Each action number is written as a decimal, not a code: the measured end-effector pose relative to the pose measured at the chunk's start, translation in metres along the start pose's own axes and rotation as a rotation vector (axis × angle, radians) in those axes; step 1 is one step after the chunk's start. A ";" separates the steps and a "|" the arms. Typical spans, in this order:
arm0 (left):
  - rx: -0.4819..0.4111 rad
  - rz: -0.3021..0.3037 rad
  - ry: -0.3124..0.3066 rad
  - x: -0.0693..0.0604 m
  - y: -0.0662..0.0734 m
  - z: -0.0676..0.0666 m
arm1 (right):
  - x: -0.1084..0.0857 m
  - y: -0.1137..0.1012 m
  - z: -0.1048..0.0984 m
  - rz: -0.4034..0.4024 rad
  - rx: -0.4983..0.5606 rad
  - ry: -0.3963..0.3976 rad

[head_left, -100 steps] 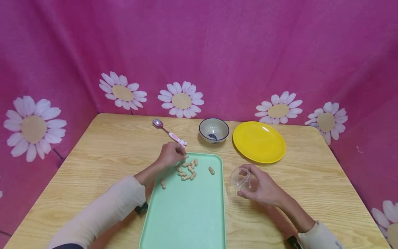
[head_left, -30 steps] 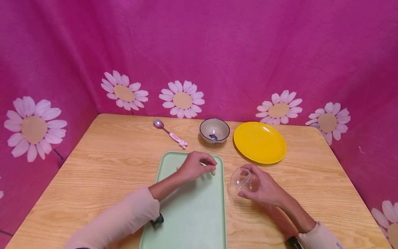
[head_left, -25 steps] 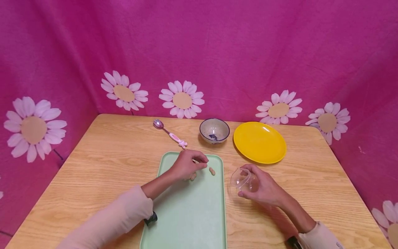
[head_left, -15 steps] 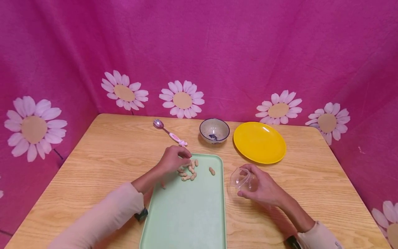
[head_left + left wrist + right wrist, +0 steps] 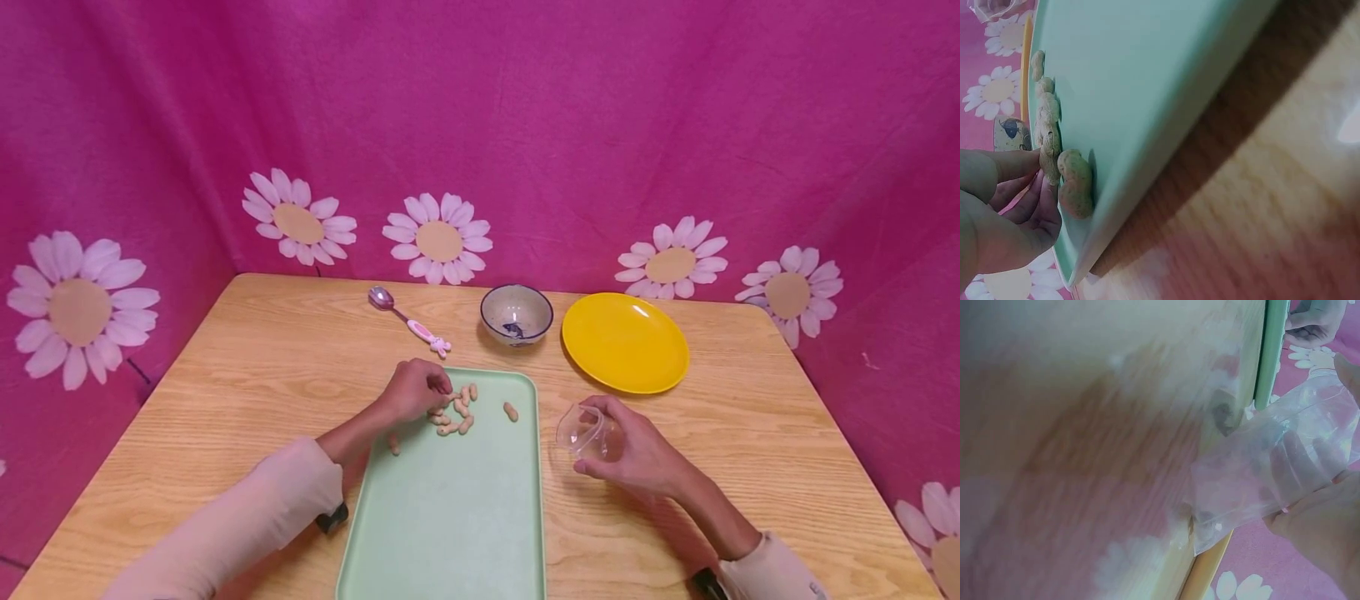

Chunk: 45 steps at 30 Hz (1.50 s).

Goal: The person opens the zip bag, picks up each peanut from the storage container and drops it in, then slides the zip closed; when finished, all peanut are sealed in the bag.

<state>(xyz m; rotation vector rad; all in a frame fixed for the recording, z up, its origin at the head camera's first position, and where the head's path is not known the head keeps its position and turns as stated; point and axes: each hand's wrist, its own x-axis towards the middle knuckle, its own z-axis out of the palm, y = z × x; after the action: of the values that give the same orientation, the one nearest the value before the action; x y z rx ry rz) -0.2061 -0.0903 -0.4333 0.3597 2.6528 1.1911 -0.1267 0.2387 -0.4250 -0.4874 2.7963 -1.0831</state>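
Observation:
My left hand (image 5: 412, 392) is over the far left corner of a pale green tray (image 5: 457, 517). In the left wrist view, its thumb and fingers pinch a peanut (image 5: 1050, 155) low against the tray. Several unshelled peanuts (image 5: 461, 408) form a curved cluster beside the fingertips. One peanut (image 5: 511, 412) lies apart to the right, and another peanut (image 5: 394, 447) lies by the tray's left edge. To the right of the tray, my right hand (image 5: 637, 450) grips a clear, thin plastic cup (image 5: 577, 429) on the table, its rim bent inward. The cup shows no contents.
Behind the tray lies a spoon (image 5: 422, 328) with a pink rabbit handle. A small blue-rimmed bowl (image 5: 517, 312) stands right of it, then a yellow plate (image 5: 626, 342). The wooden table (image 5: 262, 367) backs onto a pink flowered curtain (image 5: 540, 133).
My left hand has moved from the lone peanut at the tray's right back to the cluster's left side, its fingertips now lower. The right hand keeps its hold on the cup.

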 end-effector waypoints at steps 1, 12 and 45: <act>0.001 0.001 0.000 0.000 0.000 -0.001 | 0.000 0.000 0.000 0.001 -0.002 0.001; -0.038 0.029 0.034 -0.002 0.011 -0.005 | 0.002 0.000 0.000 0.032 -0.019 -0.016; -0.204 0.232 -0.182 -0.015 0.104 0.070 | 0.005 -0.004 -0.002 -0.013 -0.021 -0.002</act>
<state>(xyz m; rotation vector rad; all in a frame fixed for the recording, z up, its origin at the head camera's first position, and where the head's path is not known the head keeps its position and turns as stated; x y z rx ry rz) -0.1573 0.0210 -0.3988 0.7170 2.3578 1.4070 -0.1310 0.2357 -0.4209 -0.5101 2.8094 -1.0555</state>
